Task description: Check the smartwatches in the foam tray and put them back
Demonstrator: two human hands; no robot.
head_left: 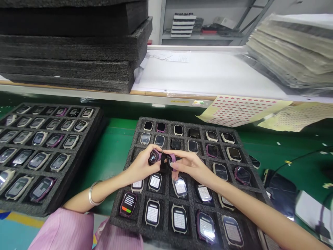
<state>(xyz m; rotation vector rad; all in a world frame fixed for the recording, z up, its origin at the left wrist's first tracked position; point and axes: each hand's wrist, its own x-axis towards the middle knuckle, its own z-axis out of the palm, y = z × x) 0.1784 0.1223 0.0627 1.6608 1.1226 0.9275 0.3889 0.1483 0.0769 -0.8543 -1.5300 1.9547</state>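
My left hand (144, 160) is closed round a purple smartwatch (154, 157) whose dark screen shows a lit watch face. To its right, my right hand (187, 163) pinches a second purple smartwatch (170, 161), tilted so that its screen turns partly away. Both hands are above a black foam tray (142, 227) of smartwatches in square pockets. Nearer rows have lit screens with white lists; a purple-framed smartwatch (128, 204) at the front left shows text with a red and green bar. Screens in the back rows are dark. My right forearm covers some pockets.
A second foam tray (100, 118) full of watches lies at left. Stacked black foam (78, 69) and wrapped sheets (293, 52) sit on the white shelf (208, 74). Dotted yellow sheets (239, 109) hang from its edge. Cables and a black device (279, 189) lie at right.
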